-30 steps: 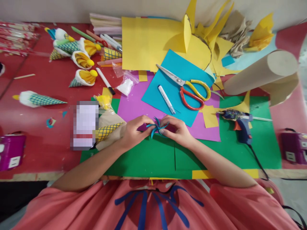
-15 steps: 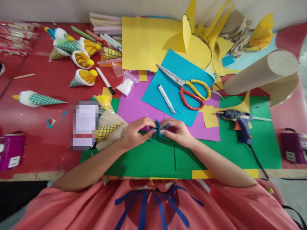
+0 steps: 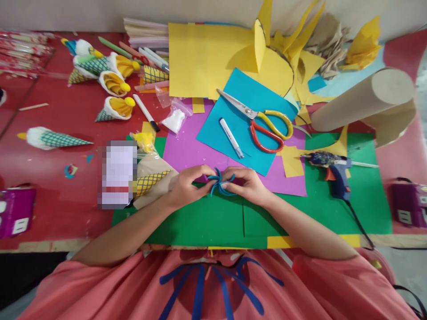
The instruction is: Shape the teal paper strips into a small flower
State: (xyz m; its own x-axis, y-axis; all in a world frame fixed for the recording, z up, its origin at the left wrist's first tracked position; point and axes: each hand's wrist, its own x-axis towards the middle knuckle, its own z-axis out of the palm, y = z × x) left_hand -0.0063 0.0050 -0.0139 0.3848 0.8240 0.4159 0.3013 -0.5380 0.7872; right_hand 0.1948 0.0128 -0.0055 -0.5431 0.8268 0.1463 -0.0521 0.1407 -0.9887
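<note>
Red worktop [image 3: 60,200] against a pale wall; colored sheets spread across its middle. Far left, a lattice-patterned cone [image 3: 65,138] lies flat, long axis crosswise, narrow tip to the right. Next, a yellow-and-blue lattice cone [image 3: 151,181] on brown paper, just beside the left wrist.

Left forearm runs up and inward from the lower left, elbow wide. Left hand [image 3: 193,183]: back of hand up, fingers curled inward, thumb and forefinger pinching the left side of a blue paper rosette [image 3: 219,181].

Rosette sits between the hands, above the purple sheet's [image 3: 182,149] near edge and the green sheet [image 3: 207,222]. Narrow curled strips radiate from its center: one up, one left, one down and left, others right. Spread is star-like; a single long axis is hard to tell.

Right hand [image 3: 247,182] roughly mirrors the left: fingers bent inward, thumb below, tips gripping the rosette's right side. Right forearm slants in from the lower right.

Beyond, on the blue sheet [image 3: 213,120]: scissors [image 3: 247,111], blades toward upper left. Farther right, a glue gun [image 3: 338,175], nozzle left.
</note>
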